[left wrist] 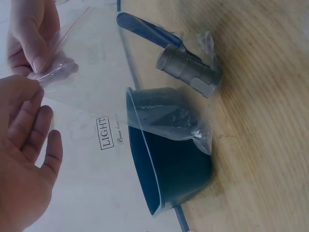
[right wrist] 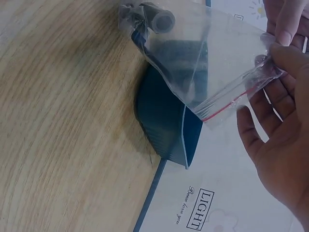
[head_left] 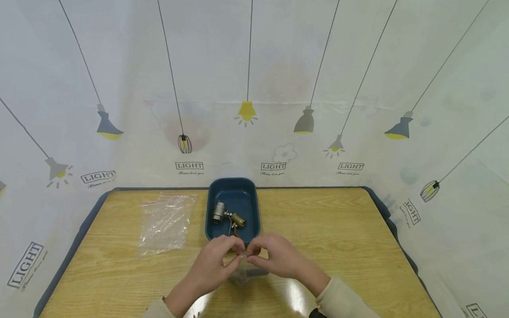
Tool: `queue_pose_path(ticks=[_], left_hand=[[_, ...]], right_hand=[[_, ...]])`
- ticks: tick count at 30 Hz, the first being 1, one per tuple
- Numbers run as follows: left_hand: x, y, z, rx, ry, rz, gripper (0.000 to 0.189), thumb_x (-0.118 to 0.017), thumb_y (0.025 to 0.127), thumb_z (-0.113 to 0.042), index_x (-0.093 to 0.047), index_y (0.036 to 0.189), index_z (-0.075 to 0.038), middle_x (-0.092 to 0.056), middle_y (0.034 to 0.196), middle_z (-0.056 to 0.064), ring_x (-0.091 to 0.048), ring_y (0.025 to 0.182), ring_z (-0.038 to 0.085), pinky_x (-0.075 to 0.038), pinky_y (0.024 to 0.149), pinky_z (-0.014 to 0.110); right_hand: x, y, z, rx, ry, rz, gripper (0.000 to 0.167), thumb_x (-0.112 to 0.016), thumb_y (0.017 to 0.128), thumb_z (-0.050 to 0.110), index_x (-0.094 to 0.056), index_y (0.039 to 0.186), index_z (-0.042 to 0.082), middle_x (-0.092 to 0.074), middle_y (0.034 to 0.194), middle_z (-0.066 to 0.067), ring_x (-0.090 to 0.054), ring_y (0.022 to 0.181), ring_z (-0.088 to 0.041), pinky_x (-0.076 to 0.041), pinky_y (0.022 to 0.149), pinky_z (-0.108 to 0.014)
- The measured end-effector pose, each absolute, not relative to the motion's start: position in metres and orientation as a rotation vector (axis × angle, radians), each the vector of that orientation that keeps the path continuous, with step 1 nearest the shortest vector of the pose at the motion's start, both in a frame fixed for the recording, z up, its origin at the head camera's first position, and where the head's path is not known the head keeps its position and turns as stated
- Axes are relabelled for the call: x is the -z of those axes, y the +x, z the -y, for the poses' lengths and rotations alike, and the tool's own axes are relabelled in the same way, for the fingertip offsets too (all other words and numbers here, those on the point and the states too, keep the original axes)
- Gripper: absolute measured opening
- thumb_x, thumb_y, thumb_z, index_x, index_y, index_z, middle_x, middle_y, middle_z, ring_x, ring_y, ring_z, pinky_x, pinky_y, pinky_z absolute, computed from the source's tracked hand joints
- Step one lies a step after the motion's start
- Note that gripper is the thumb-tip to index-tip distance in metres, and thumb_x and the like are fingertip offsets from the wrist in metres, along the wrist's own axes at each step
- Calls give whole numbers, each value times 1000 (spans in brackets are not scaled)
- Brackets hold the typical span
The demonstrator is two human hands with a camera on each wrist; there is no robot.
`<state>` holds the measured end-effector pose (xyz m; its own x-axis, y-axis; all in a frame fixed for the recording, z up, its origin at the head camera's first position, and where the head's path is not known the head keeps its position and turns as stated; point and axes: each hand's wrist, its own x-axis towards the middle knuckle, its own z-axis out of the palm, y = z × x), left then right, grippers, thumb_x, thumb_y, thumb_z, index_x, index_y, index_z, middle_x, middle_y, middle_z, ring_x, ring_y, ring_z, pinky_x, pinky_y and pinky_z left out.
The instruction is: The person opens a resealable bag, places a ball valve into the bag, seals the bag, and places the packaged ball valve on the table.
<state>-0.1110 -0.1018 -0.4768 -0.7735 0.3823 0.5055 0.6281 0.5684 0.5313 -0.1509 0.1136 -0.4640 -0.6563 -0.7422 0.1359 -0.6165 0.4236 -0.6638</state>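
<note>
Clear plastic bag [left wrist: 113,72], a grey valve [left wrist: 188,72] with a blue handle [left wrist: 149,30] at its bottom, is held near a blue tub [head_left: 238,198] on the desk [head_left: 318,221]. Left hand [head_left: 212,264] and right hand [head_left: 280,257] both pinch the bag's mouth. Should either grip slacken, the valve's weight could tug it loose. Wrist views show the valve clearly; only the head view shows fittings [head_left: 218,212] inside the tub.

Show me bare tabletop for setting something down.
Widest: the table between blue bin and right edge. Smaller: between the flat bag and left edge. Crowded: the centre, with bin, held bag, left hand and right hand.
</note>
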Motion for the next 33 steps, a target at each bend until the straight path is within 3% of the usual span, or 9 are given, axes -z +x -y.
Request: queue_pose_path(ticks=[13,24,33], left_hand=[[478,-121,102,941,-883,2462,10,-76,84,-20,-67,84,-25,-63,89,-15,-57,89,3,-50,77,28],[475,-119,99,767,-833,2508,3,-71,88,-25,-68,86,-25,-65,93,-14,-59,93,6,-47,71,26],[478,-119,101,808,-864,2501,4,-71,88,-25,-68,88,-25,-64,92,-15,-59,93,5,-48,72,28]], right_hand=[[464,-149,-112,1017,-1221,-2594,4,-67,92,25,-70,94,22,-70,89,11,-62,82,5,-51,76,-14],[470,-146,-105,1073,-1327,-2760,4,-68,91,24,-69,90,20,-71,87,10,-64,82,2,-54,75,-19],[472,-143,-104,1072,-1253,-2780,4,-68,91,23,-70,88,21,-70,86,11,-63,81,1,-52,76,-20]])
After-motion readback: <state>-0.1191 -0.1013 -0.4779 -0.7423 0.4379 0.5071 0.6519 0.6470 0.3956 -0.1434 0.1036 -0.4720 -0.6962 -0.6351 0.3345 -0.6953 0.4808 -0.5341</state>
